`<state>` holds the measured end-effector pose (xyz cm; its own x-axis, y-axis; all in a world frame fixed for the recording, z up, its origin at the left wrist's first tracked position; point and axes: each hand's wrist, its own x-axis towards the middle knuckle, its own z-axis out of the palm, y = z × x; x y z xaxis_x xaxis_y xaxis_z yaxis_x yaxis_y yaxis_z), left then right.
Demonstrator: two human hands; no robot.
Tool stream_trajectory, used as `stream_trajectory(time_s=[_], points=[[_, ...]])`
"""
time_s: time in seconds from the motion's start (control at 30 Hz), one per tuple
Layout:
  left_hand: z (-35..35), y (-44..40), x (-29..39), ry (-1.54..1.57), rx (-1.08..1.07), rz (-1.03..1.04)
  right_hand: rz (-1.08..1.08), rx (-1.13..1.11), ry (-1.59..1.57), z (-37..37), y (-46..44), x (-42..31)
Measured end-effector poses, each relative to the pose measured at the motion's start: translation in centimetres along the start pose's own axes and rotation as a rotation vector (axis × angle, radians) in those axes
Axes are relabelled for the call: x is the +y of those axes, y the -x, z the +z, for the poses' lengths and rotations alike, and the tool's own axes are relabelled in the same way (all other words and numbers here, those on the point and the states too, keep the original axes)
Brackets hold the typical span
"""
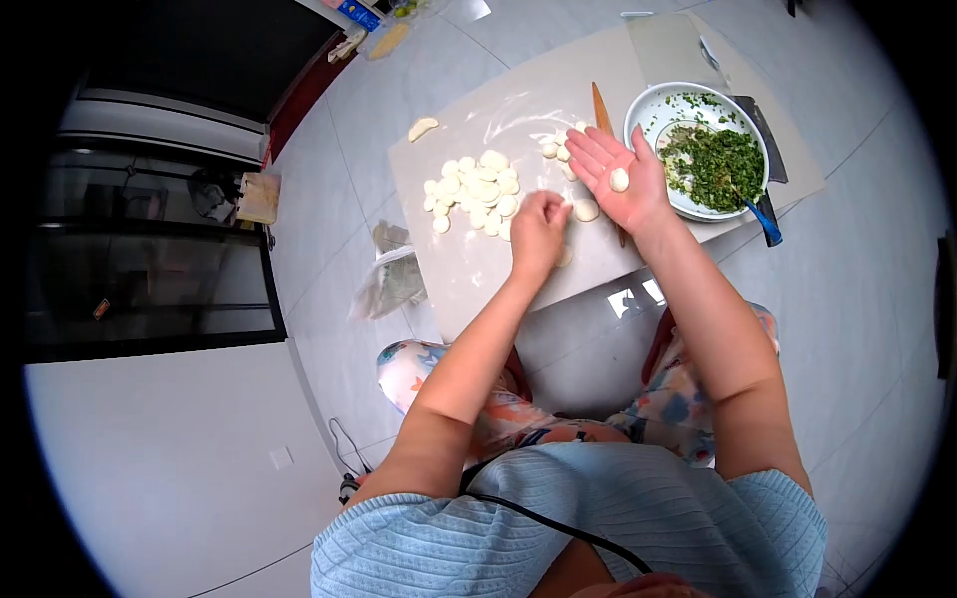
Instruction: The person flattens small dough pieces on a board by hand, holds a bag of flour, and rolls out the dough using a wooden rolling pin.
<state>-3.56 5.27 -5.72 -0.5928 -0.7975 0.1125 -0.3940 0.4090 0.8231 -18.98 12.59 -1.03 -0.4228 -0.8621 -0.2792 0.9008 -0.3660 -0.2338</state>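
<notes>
My right hand (pixel 626 184) is palm up with its fingers spread, and a small round dough piece (pixel 619 180) lies on the palm. Lower on the board, my left hand (pixel 539 231) has its fingers pinched beside a flattened dough round (pixel 585 210); what is between the fingertips, if anything, is too small to make out. Many pale dough pieces (pixel 481 189) lie in a cluster left of my hands. More small pieces (pixel 549 150) sit behind my right fingers. A wooden rolling pin (pixel 600 108) is partly hidden by my right hand.
A white bowl (pixel 635 112) of chopped green filling stands at the right, with a blue-handled utensil (pixel 766 225) in it. One folded dough piece (pixel 423 129) lies at the board's far left. A plastic bag (pixel 387 284) is on the floor beside the board (pixel 449 289).
</notes>
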Motion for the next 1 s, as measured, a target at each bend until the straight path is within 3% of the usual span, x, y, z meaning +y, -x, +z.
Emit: stream_trajectory(time_s=[0.1,0.17,0.23,0.37,0.5,0.57,0.63,0.7,0.73,0.77,0.83,0.9,0.97,1.0], points=[[-1.4,-0.7,4.8,0.16,0.105,0.162,0.079,0.028,0.001,-0.9,-0.6,1.7],[-1.3,-0.8,5.0,0.028,0.078,0.266,0.128,0.003,-0.003,-0.7,-0.2,2.5],[-1.2,-0.3,5.5,-0.166,0.067,0.561,0.108,-0.051,0.103,-0.8,-0.3,3.0],[-2.7,-1.0,7.5,-0.238,-0.017,0.45,0.125,-0.075,0.126,-1.8,-1.1,3.7],[-3.6,-3.2,8.7,-0.237,0.078,0.466,0.12,-0.021,0.186,-1.0,-0.5,4.1],[-3.7,-4.2,9.0,-0.044,0.142,0.388,0.108,-0.008,0.117,-0.1,-0.2,4.3],[-3.3,-4.3,9.0,-0.098,0.099,0.33,0.112,-0.049,0.185,-0.6,-0.6,4.7],[-0.8,-3.8,8.8,-0.553,0.225,0.632,0.225,-0.222,0.04,0.3,0.4,5.1],[0.4,-2.4,7.8,-0.356,-0.02,0.572,0.21,-0.361,0.235,0.4,0.6,4.5],[0.5,-1.9,8.3,-0.356,-0.02,0.573,0.209,-0.362,0.234,0.9,1.1,4.8],[0.9,-1.2,9.4,-0.21,-0.146,0.611,0.166,-0.124,0.212,1.6,2.4,5.9],[-0.2,-2.1,8.9,-0.226,-0.16,0.538,0.038,-0.24,0.219,-1.3,0.8,6.7],[-0.8,-3.2,8.5,-0.53,-0.045,0.503,0.27,-0.441,-0.029,0.1,1.3,4.5],[-0.7,-1.9,8.1,-0.455,-0.075,0.599,0.269,-0.443,-0.032,0.1,1.0,5.2]])
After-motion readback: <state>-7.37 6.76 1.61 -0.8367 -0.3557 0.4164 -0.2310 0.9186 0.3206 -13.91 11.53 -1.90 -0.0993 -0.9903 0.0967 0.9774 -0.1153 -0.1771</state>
